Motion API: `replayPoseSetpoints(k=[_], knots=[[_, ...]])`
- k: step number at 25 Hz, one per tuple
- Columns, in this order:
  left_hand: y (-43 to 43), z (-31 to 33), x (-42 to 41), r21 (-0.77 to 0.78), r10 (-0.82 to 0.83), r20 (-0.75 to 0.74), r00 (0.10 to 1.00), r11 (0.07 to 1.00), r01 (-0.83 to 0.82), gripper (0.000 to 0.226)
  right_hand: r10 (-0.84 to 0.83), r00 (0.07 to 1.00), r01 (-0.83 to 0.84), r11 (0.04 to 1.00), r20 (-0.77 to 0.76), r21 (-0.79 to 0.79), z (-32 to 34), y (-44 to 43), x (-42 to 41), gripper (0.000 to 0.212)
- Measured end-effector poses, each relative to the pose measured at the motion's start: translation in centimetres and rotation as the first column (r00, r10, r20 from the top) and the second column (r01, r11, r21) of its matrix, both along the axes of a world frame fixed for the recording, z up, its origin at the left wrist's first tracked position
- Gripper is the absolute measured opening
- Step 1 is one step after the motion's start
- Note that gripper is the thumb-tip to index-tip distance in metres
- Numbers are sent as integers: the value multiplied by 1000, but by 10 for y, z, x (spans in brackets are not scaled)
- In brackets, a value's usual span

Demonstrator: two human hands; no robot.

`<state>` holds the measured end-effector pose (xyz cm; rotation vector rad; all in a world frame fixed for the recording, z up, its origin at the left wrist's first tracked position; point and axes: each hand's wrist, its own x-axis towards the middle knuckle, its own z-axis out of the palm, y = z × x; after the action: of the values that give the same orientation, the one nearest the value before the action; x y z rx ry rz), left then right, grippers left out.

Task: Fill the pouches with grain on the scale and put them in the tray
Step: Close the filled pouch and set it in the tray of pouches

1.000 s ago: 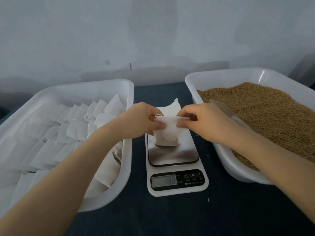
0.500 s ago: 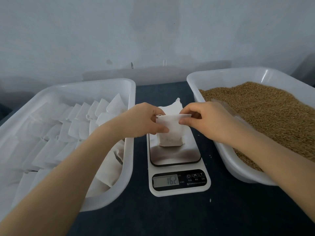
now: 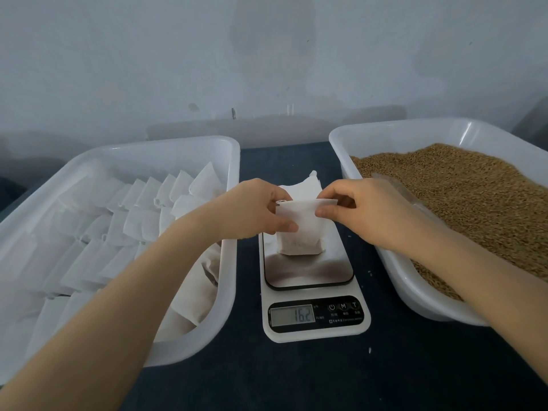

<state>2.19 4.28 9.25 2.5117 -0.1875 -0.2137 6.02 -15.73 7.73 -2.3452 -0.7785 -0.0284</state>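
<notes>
Workstation seen from the head camera. One digital kitchen scale (image 3: 315,293) with a white plastic body stands on a dark tabletop (image 3: 296,378) between two white plastic trays. Its rounded-rectangle platform (image 3: 308,269) is polished, reflective metal. The black front panel carries one grey display (image 3: 296,316) reading 16.2 and three round buttons.

One white pouch (image 3: 299,237) of matte, paper-like fabric stands upright on the platform. Its lower part is bulged and its top edge is flat and straight.

Two bare hands hold that top edge. The left hand (image 3: 255,209) pinches the left corner, with its thumb across the front face. The right hand (image 3: 361,212) pinches the right corner between thumb and forefinger.

One small stack of flat white pouches (image 3: 302,188) lies on the tabletop just behind the scale.

The left tray (image 3: 189,143), rectangular with rounded corners and smooth glossy walls, holds many white pouches (image 3: 139,221) in overlapping rows. Their exact number cannot be counted.

The right tray (image 3: 400,137), of the same shape, holds a heap of fine golden-brown grain (image 3: 474,197) with a granular surface. A translucent object (image 3: 397,185) lies on the grain beside the right hand and cannot be identified.

Two loose grains (image 3: 369,273) lie on the tabletop right of the scale.
</notes>
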Motion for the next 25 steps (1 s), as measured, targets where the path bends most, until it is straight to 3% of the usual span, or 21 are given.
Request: replayPoseSetpoints(k=[7, 14, 18, 25], knots=[[0, -1, 0, -9, -6, -5, 1000, 1000, 6, 15, -3, 1000, 3, 1000, 15, -15, 1, 0, -1, 4], [1, -2, 0, -245, 145, -14, 989, 959, -144, 13, -9, 995, -3, 993, 98, 118, 6, -1, -4, 6], [-1, 0, -1, -124, 98, -65, 993, 987, -106, 14, 25, 999, -24, 1000, 28, -14, 1, 0, -2, 4], [-4, 3, -3, -94, 98, -59, 993, 990, -103, 15, 46, 998, -46, 999, 29, -8, -2, 1, 1, 9]])
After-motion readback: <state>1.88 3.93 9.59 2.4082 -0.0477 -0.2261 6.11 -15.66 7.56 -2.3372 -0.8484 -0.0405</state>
